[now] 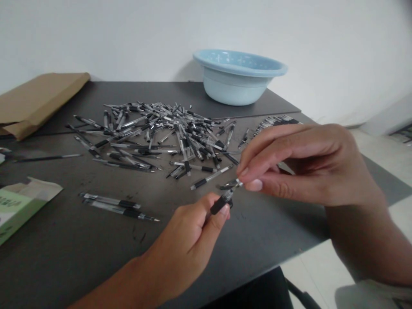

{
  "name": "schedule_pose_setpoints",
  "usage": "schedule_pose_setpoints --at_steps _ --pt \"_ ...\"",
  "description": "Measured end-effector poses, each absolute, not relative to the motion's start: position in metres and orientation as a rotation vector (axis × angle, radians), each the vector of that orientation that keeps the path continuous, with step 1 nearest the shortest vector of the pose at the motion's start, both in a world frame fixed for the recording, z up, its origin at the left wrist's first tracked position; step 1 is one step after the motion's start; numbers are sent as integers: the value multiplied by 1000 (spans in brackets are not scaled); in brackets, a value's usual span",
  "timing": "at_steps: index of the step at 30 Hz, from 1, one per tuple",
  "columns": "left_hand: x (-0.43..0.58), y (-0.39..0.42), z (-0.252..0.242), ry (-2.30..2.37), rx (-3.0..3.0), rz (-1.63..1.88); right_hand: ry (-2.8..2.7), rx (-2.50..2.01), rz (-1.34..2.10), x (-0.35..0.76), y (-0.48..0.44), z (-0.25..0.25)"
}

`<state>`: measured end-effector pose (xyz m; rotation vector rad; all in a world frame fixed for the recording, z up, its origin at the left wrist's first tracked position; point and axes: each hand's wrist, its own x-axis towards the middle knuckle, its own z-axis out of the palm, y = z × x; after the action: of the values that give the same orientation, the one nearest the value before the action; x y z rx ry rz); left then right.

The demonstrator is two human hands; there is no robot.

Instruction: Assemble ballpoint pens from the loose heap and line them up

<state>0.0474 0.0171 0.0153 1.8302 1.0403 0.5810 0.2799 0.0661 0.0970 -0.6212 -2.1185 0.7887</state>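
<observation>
Gripping a pen (220, 206) with both hands

The pen is held over the near part of the table (58, 257), in front of a scattered pile (174, 128) of others. Its dark grip is clamped between the thumb and bent fingers of the left hand (189, 231), with the nose angled up and to the right. A small bright piece (238, 183) at that nose is pinched between the thumb and fingertips of the right hand (309, 167); whether it is the metal tip itself or a separate part cannot be told, as it is partly covered. The barrel seems to be braced from the left so that it is kept from turning, and the fine pinch is probably used because the piece is so small.

Two pens (109, 200) are laid side by side, well apart from the pile, perhaps so that they are not mixed with it. Beyond the right hand, more are lined up in a row (277, 122), which looks deliberate. A thin refill (48, 158) is laid between the bag (48, 94) and the box (28, 199). The basin (238, 86) is set at the back, probably to be out of the hands' way.
</observation>
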Motion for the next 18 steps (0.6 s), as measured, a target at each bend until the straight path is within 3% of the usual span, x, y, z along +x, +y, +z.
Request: schedule_pose_setpoints --at_steps 18 --pt "47 18 15 1035 1839 549 -2166 -743 772 289 67 90"
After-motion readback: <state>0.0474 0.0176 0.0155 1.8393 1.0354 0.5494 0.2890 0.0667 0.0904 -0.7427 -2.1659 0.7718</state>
